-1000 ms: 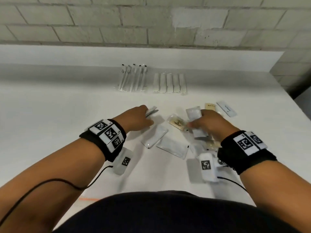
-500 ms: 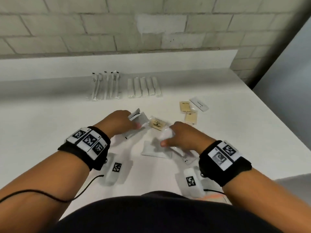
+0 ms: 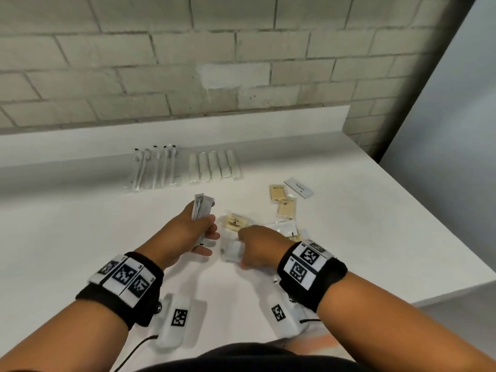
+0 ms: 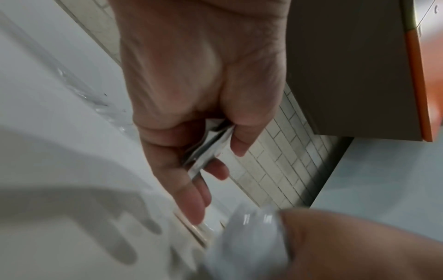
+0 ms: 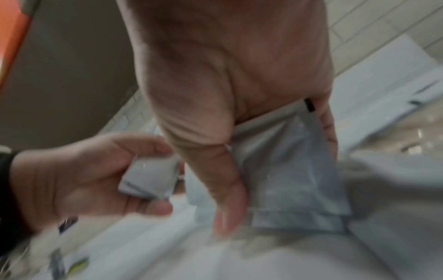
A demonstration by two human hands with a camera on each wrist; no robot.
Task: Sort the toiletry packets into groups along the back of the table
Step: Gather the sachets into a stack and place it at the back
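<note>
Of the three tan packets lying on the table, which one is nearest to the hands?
The tan packet with the dark mark, lying just beyond the right hand. The other two tan packets lie farther back, to the right.
</note>
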